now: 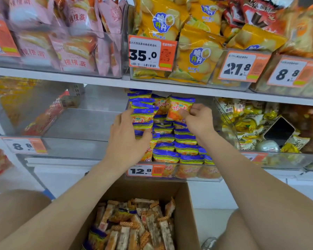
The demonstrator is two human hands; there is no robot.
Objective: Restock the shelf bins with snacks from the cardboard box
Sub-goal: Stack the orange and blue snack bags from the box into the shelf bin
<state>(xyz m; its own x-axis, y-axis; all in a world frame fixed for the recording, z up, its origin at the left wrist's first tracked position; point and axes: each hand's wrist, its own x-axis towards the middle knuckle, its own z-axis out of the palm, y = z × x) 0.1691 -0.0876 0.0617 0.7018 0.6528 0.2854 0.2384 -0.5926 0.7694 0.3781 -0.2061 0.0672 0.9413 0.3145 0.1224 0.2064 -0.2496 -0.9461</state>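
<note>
packet [179, 109] was pinched by right hand [199, 120], stack [143, 114] gripped by left hand [128, 136]; centre bin [181, 179] was crammed, so front-row slippage was judged likely.

White store shelves lined with clear plastic bins.
The upper shelf [98, 81] carries a bin [123, 51] of pink packets [74, 60] beside a chip bin [188, 84]. The lower shelf [61, 162] carries a left bin [76, 148] with few red packets [43, 120], a middle bin [179, 178] full of blue-and-yellow packets [184, 139], and a right bin [287, 160].
</note>
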